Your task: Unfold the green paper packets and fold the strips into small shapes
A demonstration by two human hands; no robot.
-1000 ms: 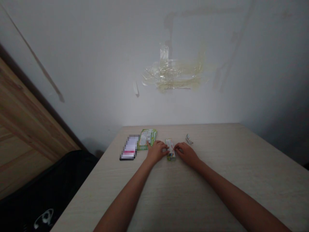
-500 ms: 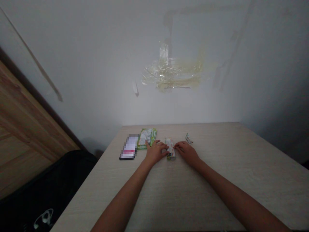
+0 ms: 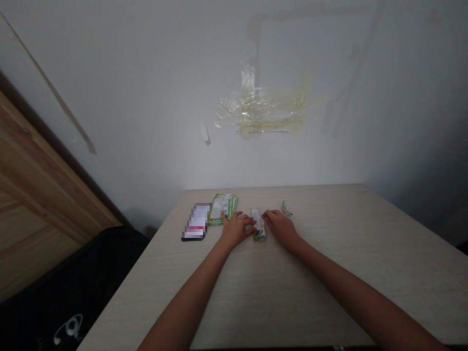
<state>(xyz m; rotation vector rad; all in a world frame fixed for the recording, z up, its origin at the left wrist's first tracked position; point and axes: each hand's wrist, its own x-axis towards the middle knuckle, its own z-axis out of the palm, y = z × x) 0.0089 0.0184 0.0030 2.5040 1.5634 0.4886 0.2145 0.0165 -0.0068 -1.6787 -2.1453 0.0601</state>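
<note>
A small, narrow white packet (image 3: 258, 225) with coloured print lies lengthwise on the table between my hands. My left hand (image 3: 237, 229) pinches its left edge with thumb and forefinger, while the other fingers spread toward a stack of green-and-white packets (image 3: 224, 204). At the packet's right edge, my right hand (image 3: 282, 228) has its fingers drawn together against the upper part; the fingertips are too small to make out clearly. Just beyond the right hand lies a small crumpled wrapper piece (image 3: 286, 208).
A phone (image 3: 195, 222) with its screen blurred out lies left of the green stack. The pale wooden table (image 3: 336, 229) meets a wall (image 3: 153, 97) bearing clear tape (image 3: 256, 112). A black bag-like item (image 3: 91, 273) and a wooden panel (image 3: 32, 195) stand at left.
My right hand has shifted slightly up along the packet's right edge. My left hand and the packet stay almost in place.
</note>
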